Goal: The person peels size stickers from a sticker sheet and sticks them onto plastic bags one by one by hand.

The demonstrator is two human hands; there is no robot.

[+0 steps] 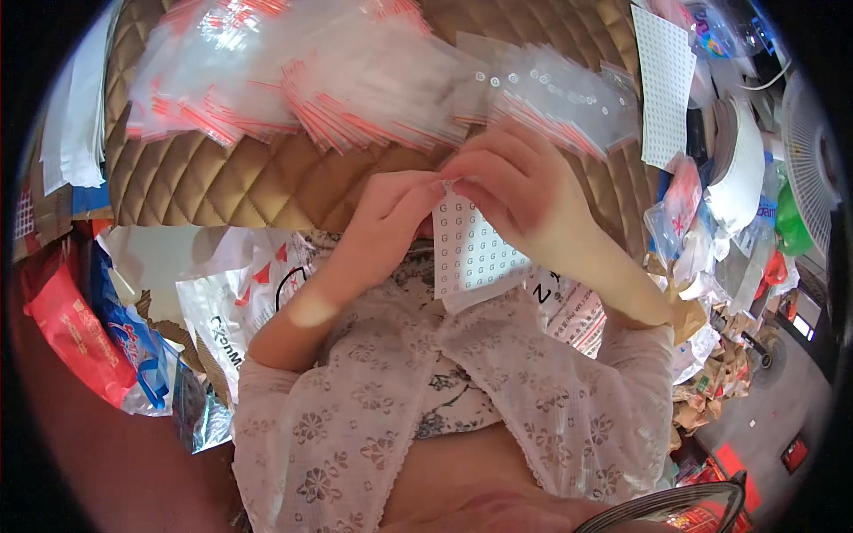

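Light is bright overall, with white glare on the plastic bags (pixel 238 34) near the far left corner of the surface (pixel 258 182) and pale, bright patches on both forearms (pixel 569 229); the held sheet (pixel 466 244) looks fairly crisp, straight edges bow toward a dark rim

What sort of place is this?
Possibly a cluttered home or small workroom: heaps of clear plastic bags cover part of a brown quilted surface, crumpled brown packaging is piled at right, and a white fan shows near the right edge.
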